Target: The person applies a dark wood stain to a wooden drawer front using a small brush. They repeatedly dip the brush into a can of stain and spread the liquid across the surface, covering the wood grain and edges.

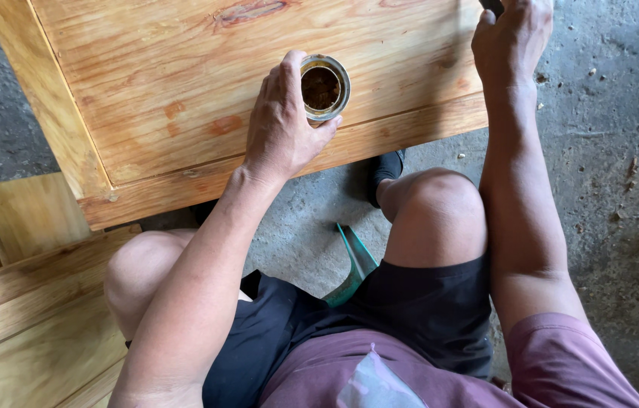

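Wooden tabletop over concrete floor; left hand grips tin.

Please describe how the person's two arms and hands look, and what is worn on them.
Both arms are bare from hand to upper arm. The left hand and right hand wear no gloves, rings or watch. Short mauve sleeves show at the shoulders.

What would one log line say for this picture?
left hand: holds open tin can | right hand: grips dark object | surface: wooden panel
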